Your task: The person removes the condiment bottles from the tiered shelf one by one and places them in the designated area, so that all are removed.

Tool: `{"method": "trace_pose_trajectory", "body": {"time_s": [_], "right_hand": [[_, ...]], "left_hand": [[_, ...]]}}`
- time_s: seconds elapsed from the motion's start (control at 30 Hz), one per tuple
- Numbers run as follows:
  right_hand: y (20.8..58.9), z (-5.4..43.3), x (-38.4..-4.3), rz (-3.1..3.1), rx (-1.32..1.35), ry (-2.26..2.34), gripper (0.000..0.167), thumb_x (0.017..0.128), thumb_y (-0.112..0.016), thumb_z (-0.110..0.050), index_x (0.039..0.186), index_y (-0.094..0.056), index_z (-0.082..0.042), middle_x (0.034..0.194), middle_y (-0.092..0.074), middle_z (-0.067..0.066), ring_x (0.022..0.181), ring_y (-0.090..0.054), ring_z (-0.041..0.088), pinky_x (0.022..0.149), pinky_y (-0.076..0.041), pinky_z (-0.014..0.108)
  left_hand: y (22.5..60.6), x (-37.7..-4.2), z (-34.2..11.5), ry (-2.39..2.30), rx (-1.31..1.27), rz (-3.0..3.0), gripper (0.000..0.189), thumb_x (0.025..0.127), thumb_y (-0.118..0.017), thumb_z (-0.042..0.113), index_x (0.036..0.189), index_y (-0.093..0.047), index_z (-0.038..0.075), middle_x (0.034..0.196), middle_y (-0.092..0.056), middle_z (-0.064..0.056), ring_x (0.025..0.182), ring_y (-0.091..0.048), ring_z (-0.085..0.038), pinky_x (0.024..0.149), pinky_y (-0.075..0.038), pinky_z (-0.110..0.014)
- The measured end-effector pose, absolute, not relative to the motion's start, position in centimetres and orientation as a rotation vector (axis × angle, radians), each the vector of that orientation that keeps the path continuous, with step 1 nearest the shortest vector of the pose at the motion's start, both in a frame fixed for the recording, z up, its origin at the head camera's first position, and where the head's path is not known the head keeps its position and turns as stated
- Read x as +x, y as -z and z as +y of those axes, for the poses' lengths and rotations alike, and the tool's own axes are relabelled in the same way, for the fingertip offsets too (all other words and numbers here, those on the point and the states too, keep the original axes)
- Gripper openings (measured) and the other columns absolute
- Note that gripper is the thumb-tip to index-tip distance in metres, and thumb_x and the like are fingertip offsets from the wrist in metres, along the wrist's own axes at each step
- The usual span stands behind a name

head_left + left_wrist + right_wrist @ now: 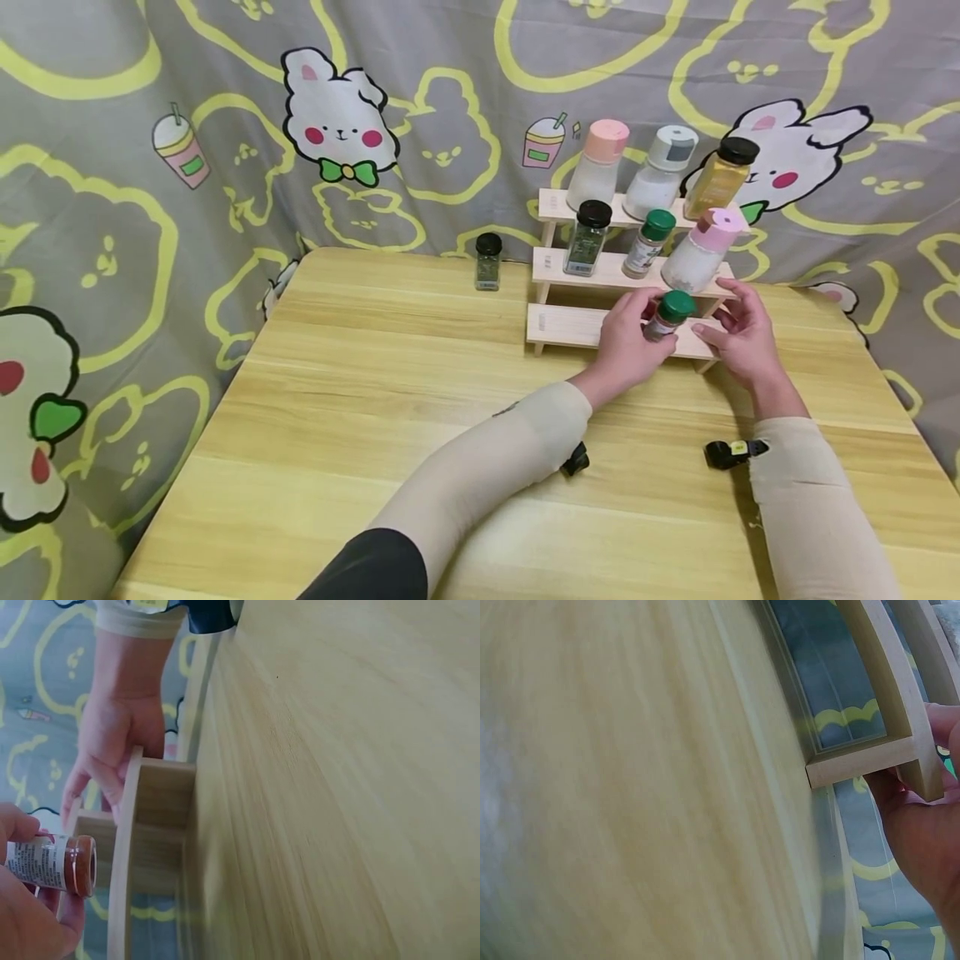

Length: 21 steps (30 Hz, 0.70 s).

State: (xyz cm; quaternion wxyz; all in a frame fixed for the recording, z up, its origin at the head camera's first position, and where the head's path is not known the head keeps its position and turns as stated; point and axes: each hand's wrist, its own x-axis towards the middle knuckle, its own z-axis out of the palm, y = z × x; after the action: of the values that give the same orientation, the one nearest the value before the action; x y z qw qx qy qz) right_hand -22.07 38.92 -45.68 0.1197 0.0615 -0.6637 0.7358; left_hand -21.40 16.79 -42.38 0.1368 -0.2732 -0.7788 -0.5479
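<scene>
Nothing is legible; the held jar (79, 866) bears a label (39, 861), its print blurred.

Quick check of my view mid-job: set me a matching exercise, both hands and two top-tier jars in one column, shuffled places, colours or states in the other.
Column 1
1. left hand
2. white-capped jar
3. right hand
4. yellow jar

Column 2
A. at the right end of the rack, touching it
B. black-capped
C. holding a green-capped jar
D. in the middle of the row on the top tier

Pairs: 1-C, 2-D, 3-A, 4-B
</scene>
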Motion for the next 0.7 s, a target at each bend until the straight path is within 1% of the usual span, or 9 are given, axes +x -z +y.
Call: {"method": "trace_pose_trajectory", "body": {"time_s": [0.17,0.4,0.57,0.7], "right_hand": [[45.5,38.7,-21.9,-1.941,0.175,-2.143,0.081,0.078,-0.054,0.036,0.144,-0.046,-0.011,0.129,-0.053,0.006,0.113,-0.057,0.016,0.077,-0.055,0.022],[45.6,38.5,-21.9,-1.897,0.209,-2.192,0.081,0.078,-0.055,0.036,0.144,-0.046,-0.01,0.128,-0.054,0.006,0.114,-0.056,0.019,0.076,-0.055,0.022],[45.7,38.6,-21.8,-1.866,0.209,-2.234,0.081,0.077,-0.054,0.037,0.143,-0.046,-0.01,0.127,-0.055,0.007,0.116,-0.055,0.022,0.074,-0.056,0.023],[45.7,38.7,-21.9,-1.862,0.187,-2.24,0.081,0.078,-0.053,0.037,0.143,-0.047,-0.011,0.125,-0.056,0.007,0.116,-0.056,0.022,0.072,-0.056,0.024]], "left_hand": [[41.9,-20.7,15.3,1.636,-0.805,-2.228,0.058,0.077,-0.083,0.002,0.127,-0.055,0.01,0.111,-0.058,-0.003,0.097,-0.054,-0.002,0.078,-0.046,-0.011],[41.0,-19.8,13.2,1.703,-0.802,-2.189,0.058,0.077,-0.083,0.001,0.127,-0.054,0.011,0.112,-0.058,-0.003,0.098,-0.055,-0.001,0.08,-0.049,-0.015],[40.6,-19.4,11.5,1.745,-0.785,-2.143,0.057,0.078,-0.083,-0.001,0.127,-0.055,0.009,0.113,-0.059,-0.005,0.098,-0.058,-0.004,0.081,-0.05,-0.015],[40.6,-19.1,10.1,1.744,-0.736,-2.138,0.056,0.077,-0.083,-0.002,0.126,-0.056,0.007,0.113,-0.061,-0.005,0.098,-0.059,-0.005,0.081,-0.05,-0.016]]}}
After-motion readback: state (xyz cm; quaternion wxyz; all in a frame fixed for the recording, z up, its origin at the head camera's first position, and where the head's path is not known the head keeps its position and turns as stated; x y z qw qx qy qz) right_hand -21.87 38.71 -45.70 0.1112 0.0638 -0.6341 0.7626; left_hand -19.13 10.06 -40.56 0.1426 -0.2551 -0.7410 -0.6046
